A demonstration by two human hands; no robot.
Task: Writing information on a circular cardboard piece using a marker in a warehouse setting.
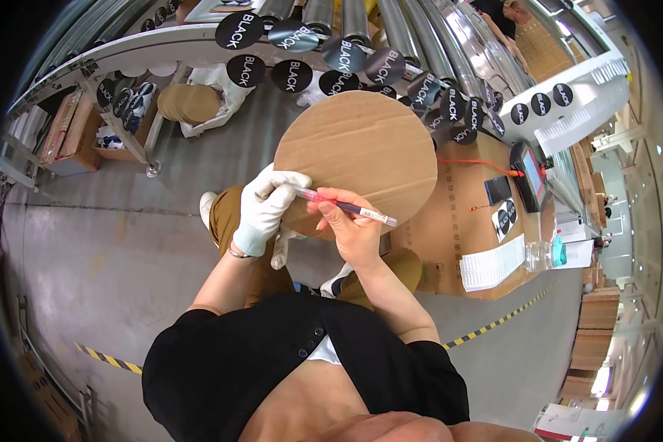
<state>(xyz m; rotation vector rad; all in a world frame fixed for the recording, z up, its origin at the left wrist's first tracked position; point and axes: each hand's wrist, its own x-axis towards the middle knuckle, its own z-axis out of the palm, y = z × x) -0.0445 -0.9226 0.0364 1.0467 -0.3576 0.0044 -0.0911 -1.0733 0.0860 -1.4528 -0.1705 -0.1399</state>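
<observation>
A pen with a white and dark barrel slants across the near part of a round cardboard disc. My bare right hand is closed around the barrel. In a white glove, my left hand pinches the pen's clear end at the disc's left edge. Whether its hidden fingers also grip the disc, I cannot tell. A loose white glove hangs just below that hand. The disc sits above my lap, between my hands and the rollers.
Metal rollers run along the far side, with round black stickers along their frame. At right, a cardboard surface holds paper sheets, a clear bottle and a handheld screen device. More cardboard discs lie far left. Another person stands far right.
</observation>
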